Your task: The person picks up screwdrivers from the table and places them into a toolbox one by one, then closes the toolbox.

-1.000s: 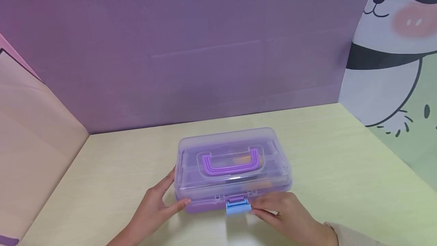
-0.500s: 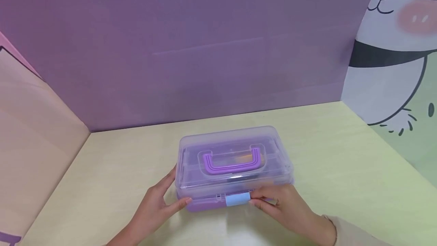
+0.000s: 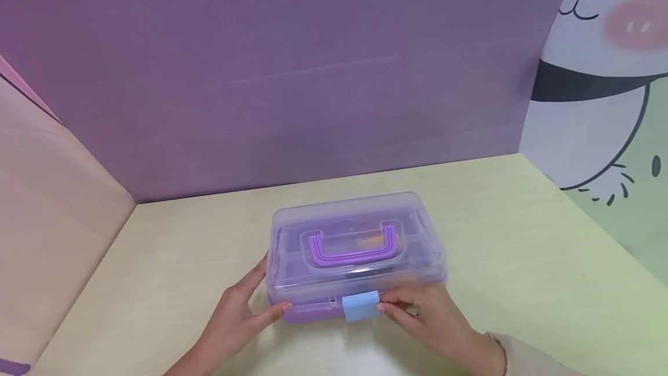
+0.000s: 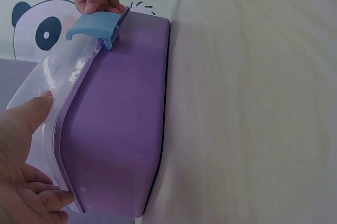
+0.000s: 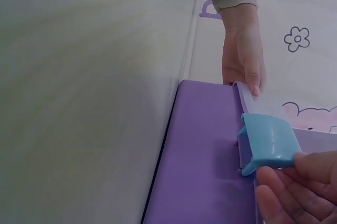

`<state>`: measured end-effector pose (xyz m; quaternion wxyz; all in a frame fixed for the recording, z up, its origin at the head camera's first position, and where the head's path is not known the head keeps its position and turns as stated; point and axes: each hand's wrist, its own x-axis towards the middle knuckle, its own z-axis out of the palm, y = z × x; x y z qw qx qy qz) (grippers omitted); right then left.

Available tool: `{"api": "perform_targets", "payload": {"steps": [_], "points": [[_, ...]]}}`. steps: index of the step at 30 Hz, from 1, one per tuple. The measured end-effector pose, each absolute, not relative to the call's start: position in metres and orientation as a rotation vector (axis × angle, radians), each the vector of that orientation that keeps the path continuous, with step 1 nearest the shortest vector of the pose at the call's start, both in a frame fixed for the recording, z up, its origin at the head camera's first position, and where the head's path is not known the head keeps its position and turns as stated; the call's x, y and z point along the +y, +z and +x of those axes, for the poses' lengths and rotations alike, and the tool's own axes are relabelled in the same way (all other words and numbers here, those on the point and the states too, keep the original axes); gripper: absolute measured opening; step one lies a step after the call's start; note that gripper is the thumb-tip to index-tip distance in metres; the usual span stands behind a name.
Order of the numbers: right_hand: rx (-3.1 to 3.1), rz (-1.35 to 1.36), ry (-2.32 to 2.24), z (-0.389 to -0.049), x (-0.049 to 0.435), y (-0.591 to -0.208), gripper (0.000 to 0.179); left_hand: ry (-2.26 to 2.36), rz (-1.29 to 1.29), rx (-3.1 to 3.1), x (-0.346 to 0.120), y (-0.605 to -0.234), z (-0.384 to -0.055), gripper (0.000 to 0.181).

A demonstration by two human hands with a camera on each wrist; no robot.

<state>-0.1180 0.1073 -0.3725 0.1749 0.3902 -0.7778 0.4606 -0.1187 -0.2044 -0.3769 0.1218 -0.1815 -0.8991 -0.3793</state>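
A plastic storage box with a translucent lid (image 3: 297,225) and a purple base (image 4: 113,113) sits on the table, lid down. A purple handle (image 3: 355,260) lies folded on top. My left hand (image 3: 240,309) grips the box's left end, thumb at the front corner and fingers around the side. At the front, my right hand (image 3: 430,315) pinches the right edge of a light blue latch (image 3: 361,306) between thumb and fingers. In the right wrist view the latch (image 5: 271,140) stands tilted out from the base, its lower arms showing. Some orange and dark contents show blurred through the lid.
The pale wooden table (image 3: 198,242) runs back to a purple wall panel (image 3: 313,74). A beige panel (image 3: 52,202) borders the left side, and a panel with a panda drawing (image 3: 584,138) stands on the right.
The blue latch swung up from a lowered position to lie near the lid edge, then tipped slightly outward again. My right hand rose with it; my left hand has kept its place.
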Motion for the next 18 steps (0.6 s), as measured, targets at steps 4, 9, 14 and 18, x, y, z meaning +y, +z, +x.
{"api": "perform_targets", "payload": {"steps": [4,9,14,18], "points": [[-2.224,1.088,1.322,-0.1165,0.1059,-0.3731,0.0,-1.126,-0.525,-2.618,-0.2036,-0.3753,-0.1175,0.085],[-2.23,1.068,1.347,-0.1167,0.1041,-0.3764,0.004,-1.117,-0.498,-2.651,-0.2051,-0.3771,-0.1173,0.087],[-2.305,1.009,1.468,-0.1139,0.104,-0.3763,0.005,-1.105,-0.5,-2.665,-0.2051,-0.3788,-0.118,0.088],[-2.365,0.927,1.555,-0.1126,0.1033,-0.3758,0.008,-1.099,-0.497,-2.663,-0.2047,-0.377,-0.1178,0.088]]}}
